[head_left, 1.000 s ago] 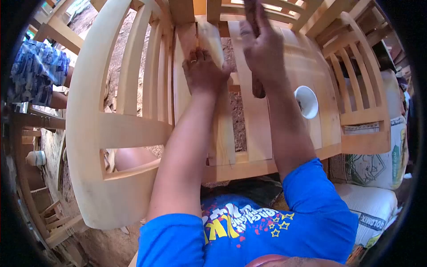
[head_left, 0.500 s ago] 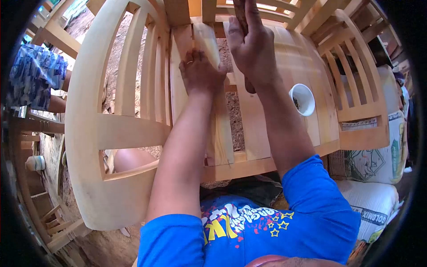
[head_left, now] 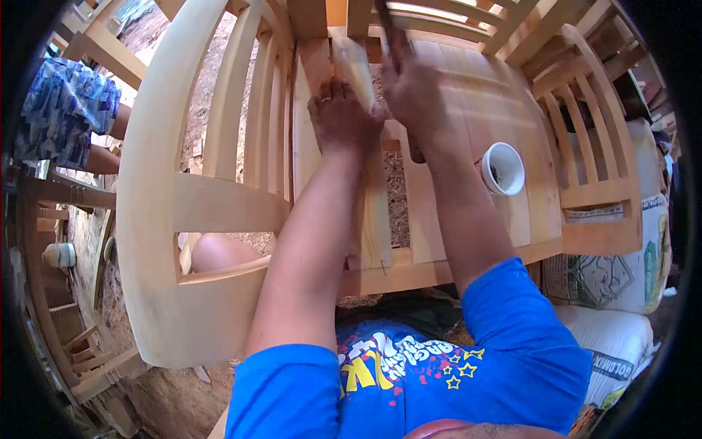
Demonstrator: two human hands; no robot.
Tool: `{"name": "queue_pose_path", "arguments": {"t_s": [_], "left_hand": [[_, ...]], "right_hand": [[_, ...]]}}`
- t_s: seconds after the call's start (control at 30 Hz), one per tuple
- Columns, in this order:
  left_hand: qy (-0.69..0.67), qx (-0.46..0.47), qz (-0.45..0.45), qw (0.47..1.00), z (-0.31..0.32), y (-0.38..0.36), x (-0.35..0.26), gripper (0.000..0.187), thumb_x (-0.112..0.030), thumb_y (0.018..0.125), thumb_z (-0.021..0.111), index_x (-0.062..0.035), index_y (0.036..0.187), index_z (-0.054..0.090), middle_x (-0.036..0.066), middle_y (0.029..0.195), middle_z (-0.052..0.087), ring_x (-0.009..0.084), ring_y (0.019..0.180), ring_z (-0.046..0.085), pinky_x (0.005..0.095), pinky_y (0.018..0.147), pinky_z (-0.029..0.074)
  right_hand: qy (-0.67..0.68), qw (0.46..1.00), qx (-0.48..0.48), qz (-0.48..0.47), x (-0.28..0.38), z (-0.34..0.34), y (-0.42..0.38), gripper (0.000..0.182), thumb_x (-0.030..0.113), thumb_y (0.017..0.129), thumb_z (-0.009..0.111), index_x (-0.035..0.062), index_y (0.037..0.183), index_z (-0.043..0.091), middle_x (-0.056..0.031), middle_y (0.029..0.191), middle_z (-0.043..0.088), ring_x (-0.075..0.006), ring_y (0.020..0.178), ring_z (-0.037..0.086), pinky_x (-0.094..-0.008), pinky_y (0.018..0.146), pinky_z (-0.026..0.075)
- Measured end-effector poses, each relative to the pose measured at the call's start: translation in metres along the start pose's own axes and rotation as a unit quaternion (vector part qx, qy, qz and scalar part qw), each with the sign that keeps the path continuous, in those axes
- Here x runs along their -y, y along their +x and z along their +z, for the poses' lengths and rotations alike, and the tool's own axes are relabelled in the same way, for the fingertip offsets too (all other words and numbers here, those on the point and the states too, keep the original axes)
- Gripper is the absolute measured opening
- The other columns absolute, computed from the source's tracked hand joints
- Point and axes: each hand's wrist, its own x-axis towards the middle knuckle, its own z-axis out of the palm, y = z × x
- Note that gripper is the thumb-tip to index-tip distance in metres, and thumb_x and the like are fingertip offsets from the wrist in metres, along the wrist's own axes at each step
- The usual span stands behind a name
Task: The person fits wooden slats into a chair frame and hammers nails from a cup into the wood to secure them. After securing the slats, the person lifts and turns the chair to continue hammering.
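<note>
My left hand (head_left: 342, 121) lies across a pale wooden slat (head_left: 371, 219) in the seat of a wooden bench, its thumb at the slat's right edge and its fingers bent over the top. What is under the fingertips is hidden. Just to the right, my right hand (head_left: 417, 95) is raised and wrapped around a dark, long-handled tool (head_left: 393, 36). The tool is smeared by motion, and its upper end runs to the frame's top edge. Between this slat and the neighbouring slat (head_left: 425, 212) is an open gap showing the ground.
A white cup (head_left: 504, 167) with small dark bits inside stands on the seat at right. Slatted armrests (head_left: 150, 190) flank the bench. Printed sacks (head_left: 607, 282) are stacked at right. A person in patterned blue shorts (head_left: 69, 110) is at far left.
My right hand and the dark tool have swung slightly downward and blurred. My left hand stays on the slat. The whole view has shifted a little to the right.
</note>
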Motion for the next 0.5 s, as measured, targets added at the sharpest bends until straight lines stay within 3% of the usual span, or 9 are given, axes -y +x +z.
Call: {"name": "queue_pose_path", "arguments": {"t_s": [0.03,0.07,0.13,0.17,0.27,0.37,0.47,0.5], "left_hand": [[0.001,-0.068,0.014,0.998,0.009,0.0,0.001,0.084,-0.06,0.09,0.061,0.0032,0.145,0.053,0.023,0.146,0.058,0.0307,0.142,0.051,0.049,0.119,0.035],[-0.005,0.0,0.001,1.0,0.002,-0.001,-0.002,0.086,-0.06,0.091,0.058,0.0025,0.15,0.049,0.021,0.152,0.053,0.0301,0.147,0.046,0.0498,0.122,0.029],[-0.015,0.119,-0.033,0.992,-0.023,0.012,-0.008,0.09,-0.061,0.095,0.053,0.001,0.159,0.04,0.018,0.163,0.045,0.0288,0.156,0.035,0.0516,0.128,0.017],[-0.02,0.124,-0.034,0.991,-0.024,0.013,-0.008,0.091,-0.062,0.094,0.053,0.0009,0.159,0.04,0.018,0.163,0.045,0.0287,0.156,0.035,0.0519,0.128,0.017],[-0.018,0.132,-0.034,0.991,-0.027,0.015,-0.007,0.095,-0.065,0.093,0.054,0.0008,0.16,0.039,0.018,0.163,0.044,0.0286,0.156,0.035,0.0526,0.127,0.02],[-0.001,0.128,-0.036,0.991,-0.032,0.007,-0.01,0.097,-0.067,0.093,0.056,0.0003,0.16,0.039,0.018,0.164,0.044,0.0294,0.156,0.033,0.0529,0.127,0.022],[0.014,0.159,-0.023,0.987,-0.03,0.012,-0.008,0.093,-0.067,0.094,0.055,-0.001,0.159,0.042,0.018,0.165,0.043,0.0307,0.156,0.033,0.0531,0.125,0.027],[0.038,0.169,-0.012,0.985,-0.026,0.018,-0.006,0.09,-0.066,0.096,0.054,-0.0014,0.157,0.044,0.018,0.165,0.042,0.0313,0.156,0.033,0.0533,0.124,0.029]], "right_hand": [[-0.03,0.994,0.084,0.064,-0.027,0.021,0.003,0.063,0.028,0.103,0.055,0.0093,0.161,0.039,-0.0359,0.124,0.066,-0.0501,0.116,0.066,-0.0546,0.1,0.052],[-0.059,0.976,0.167,0.128,-0.045,0.033,0.006,0.062,0.028,0.103,0.055,0.0097,0.16,0.04,-0.0359,0.125,0.065,-0.0503,0.117,0.065,-0.0546,0.101,0.051],[-0.102,0.978,0.139,0.118,-0.035,0.02,0.017,0.063,0.027,0.101,0.057,0.0097,0.16,0.04,-0.0357,0.127,0.064,-0.0526,0.12,0.062,-0.0536,0.104,0.05],[-0.125,0.975,0.138,0.122,-0.031,0.013,0.005,0.064,0.026,0.101,0.058,0.0096,0.16,0.04,-0.0356,0.128,0.064,-0.0538,0.122,0.06,-0.0531,0.106,0.049],[-0.011,1.0,0.01,0.024,0.006,-0.028,-0.028,0.055,0.023,0.102,0.059,0.0047,0.153,0.046,-0.0278,0.119,0.072,-0.0402,0.099,0.074,-0.0479,0.089,0.059],[0.27,0.94,0.051,0.201,0.047,-0.079,-0.076,0.054,0.028,0.102,0.066,0.004,0.148,0.051,-0.0143,0.097,0.075,-0.0207,0.069,0.069,-0.0352,0.065,0.059],[0.327,0.908,0.085,0.248,0.042,-0.103,-0.132,0.043,0.03,0.102,0.069,0.0032,0.133,0.057,-0.0006,0.079,0.063,-0.0067,0.055,0.054,-0.025,0.05,0.048],[0.317,0.902,0.105,0.275,0.044,-0.115,-0.144,0.038,0.03,0.103,0.068,0.0036,0.128,0.057,0.0,0.077,0.06,-0.0071,0.055,0.054,-0.0255,0.049,0.048]]}}
